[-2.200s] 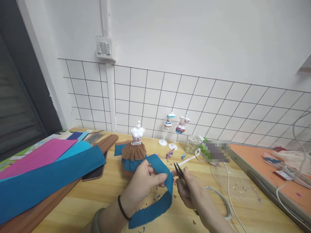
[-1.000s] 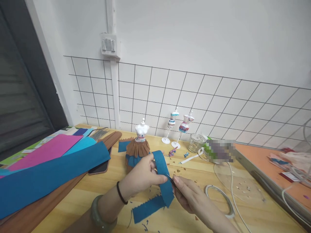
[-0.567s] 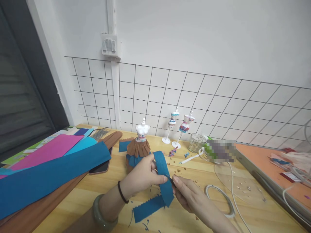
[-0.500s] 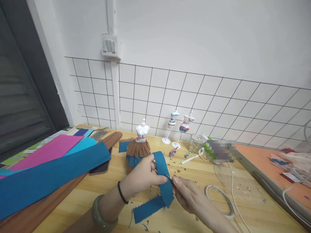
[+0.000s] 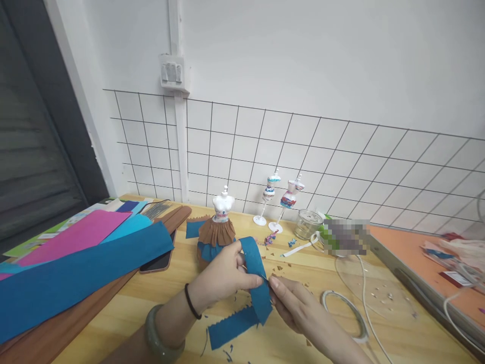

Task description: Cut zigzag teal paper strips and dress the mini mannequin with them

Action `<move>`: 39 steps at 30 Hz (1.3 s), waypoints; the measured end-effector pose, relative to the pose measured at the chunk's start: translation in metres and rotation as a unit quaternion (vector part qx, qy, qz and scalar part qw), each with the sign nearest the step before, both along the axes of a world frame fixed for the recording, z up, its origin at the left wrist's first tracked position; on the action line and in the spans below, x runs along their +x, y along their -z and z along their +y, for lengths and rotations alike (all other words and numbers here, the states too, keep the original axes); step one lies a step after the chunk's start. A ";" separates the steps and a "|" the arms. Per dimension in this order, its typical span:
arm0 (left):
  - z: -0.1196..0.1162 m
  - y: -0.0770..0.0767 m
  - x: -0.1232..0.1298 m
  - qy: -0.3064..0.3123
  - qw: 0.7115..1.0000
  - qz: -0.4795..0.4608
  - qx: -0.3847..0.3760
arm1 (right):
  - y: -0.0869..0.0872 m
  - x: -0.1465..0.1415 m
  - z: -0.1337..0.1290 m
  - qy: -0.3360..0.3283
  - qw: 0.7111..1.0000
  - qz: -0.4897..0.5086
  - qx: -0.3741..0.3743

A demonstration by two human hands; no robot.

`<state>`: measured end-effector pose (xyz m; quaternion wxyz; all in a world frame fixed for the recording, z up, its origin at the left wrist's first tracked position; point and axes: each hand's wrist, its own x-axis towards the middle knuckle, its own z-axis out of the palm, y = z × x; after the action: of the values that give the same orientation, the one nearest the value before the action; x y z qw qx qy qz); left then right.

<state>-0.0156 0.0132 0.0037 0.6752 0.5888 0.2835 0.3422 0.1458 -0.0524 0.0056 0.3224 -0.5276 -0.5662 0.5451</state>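
Note:
My left hand point(image 5: 225, 273) is closed on a long blue strip point(image 5: 254, 258), its thumb pressed on the front. The strip curves down to the table, where its zigzag-edged end point(image 5: 233, 327) lies flat. At the strip's right edge, my right hand point(image 5: 293, 306) pinches a thin dark tool, mostly hidden by the fingers, with its tip against the strip. Just behind my left hand stands a small white dress form point(image 5: 223, 205) in a ruffled brown and blue skirt point(image 5: 217, 232).
Blue, pink and brown sheets point(image 5: 83, 273) cover the left side, partly over a phone point(image 5: 157, 259). Two small dress forms point(image 5: 270, 194) and a glass jar point(image 5: 308, 224) stand at the back. A tape roll point(image 5: 344, 316) and a white cable point(image 5: 366, 298) lie at right.
The dark tool at the strip's edge has shifted slightly, and less of it shows now. Both hands stay nearly in place, and the whole view has moved a little.

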 end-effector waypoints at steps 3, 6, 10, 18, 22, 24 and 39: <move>-0.001 -0.001 0.001 -0.014 1.000 -0.002 -0.004 | 0.002 -0.001 0.002 0.011 1.000 -0.001 0.000; -0.004 -0.001 0.004 -0.034 0.999 -0.009 -0.014 | 0.004 -0.002 0.003 0.030 1.000 -0.008 -0.001; -0.006 0.001 0.007 -0.045 0.998 -0.031 -0.026 | 0.006 -0.001 0.003 0.034 0.999 -0.024 0.017; -0.007 0.002 0.008 -0.066 0.995 -0.066 -0.044 | 0.004 -0.002 0.003 0.043 0.998 -0.026 0.045; -0.007 0.004 0.011 -0.075 0.992 -0.078 -0.065 | 0.007 -0.001 0.004 0.048 0.996 -0.017 0.068; -0.008 0.005 0.012 -0.083 0.990 -0.085 -0.070 | 0.008 -0.001 0.004 0.049 0.996 -0.011 0.070; -0.014 0.005 0.022 -0.127 0.980 -0.119 -0.096 | 0.009 -0.003 0.004 0.078 0.995 0.016 0.062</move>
<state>0.0064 -0.0013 -0.0017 0.7088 0.4355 0.3050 0.4636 0.1431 -0.0480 -0.0036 0.4053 -0.5405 -0.5506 0.4904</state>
